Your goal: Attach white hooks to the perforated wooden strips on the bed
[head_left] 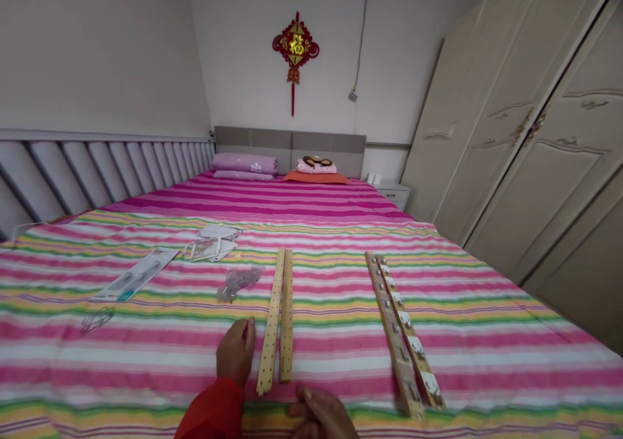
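My left hand (pixel 235 351), in a red sleeve, is curled closed just left of two narrow wooden strips. Whatever its fingers may hold is hidden. Low in the view, my right hand (pixel 322 414) has its thumb and fingers drawn together near the strips' close ends; I cannot make out anything in it. Rows of small holes run along the left wooden strip (pixel 272 322) and the right wooden strip (pixel 287 316), which lie side by side. Nearest beyond my left hand is a clear plastic bag (pixel 239 282) with small dark pieces inside.
To the right lie a wooden strip with metal fittings (pixel 392 319) and a strip with white hooks (pixel 405 320). Leftward are a flat package (pixel 139 275), crumpled wrappers (pixel 211 242) and a thin coil (pixel 98 320). Everything rests on a striped bedsheet (pixel 341 335), beside a wardrobe (pixel 549 166).
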`<state>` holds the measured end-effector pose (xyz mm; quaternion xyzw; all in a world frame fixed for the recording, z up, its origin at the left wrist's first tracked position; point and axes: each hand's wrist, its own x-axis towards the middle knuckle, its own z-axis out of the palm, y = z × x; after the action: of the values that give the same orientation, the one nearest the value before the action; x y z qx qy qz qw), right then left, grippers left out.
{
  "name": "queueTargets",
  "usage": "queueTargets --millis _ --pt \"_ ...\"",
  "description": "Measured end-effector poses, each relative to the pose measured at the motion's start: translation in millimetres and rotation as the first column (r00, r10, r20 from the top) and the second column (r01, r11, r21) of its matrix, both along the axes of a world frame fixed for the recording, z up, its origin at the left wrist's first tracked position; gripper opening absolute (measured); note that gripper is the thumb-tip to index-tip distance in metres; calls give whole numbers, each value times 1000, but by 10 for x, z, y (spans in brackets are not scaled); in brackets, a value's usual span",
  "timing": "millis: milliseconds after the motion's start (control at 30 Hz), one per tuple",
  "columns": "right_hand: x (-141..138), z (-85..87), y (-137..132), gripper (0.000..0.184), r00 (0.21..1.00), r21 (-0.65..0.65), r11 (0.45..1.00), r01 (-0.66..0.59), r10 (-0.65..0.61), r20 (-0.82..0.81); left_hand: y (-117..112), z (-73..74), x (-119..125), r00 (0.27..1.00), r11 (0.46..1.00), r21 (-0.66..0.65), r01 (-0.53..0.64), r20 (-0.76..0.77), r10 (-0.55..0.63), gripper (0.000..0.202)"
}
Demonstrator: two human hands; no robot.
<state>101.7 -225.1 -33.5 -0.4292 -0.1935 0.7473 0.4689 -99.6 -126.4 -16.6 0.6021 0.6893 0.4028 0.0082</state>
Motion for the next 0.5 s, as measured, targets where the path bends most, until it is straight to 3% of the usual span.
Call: queueTargets --millis 200,333,500 --pt "-357 162 249 50 994 89 991 -95 89 69 1 -44 -11 1000 1000 18 -3 -26 3 34" --pt "-377 126 339 52 985 114 991 -75 56 163 5 -71 -22 999 997 71 -2 -35 4 34" --pt "-277 13 329 59 988 192 980 -44 14 156 8 -71 -15 999 993 114 -8 -40 13 35"
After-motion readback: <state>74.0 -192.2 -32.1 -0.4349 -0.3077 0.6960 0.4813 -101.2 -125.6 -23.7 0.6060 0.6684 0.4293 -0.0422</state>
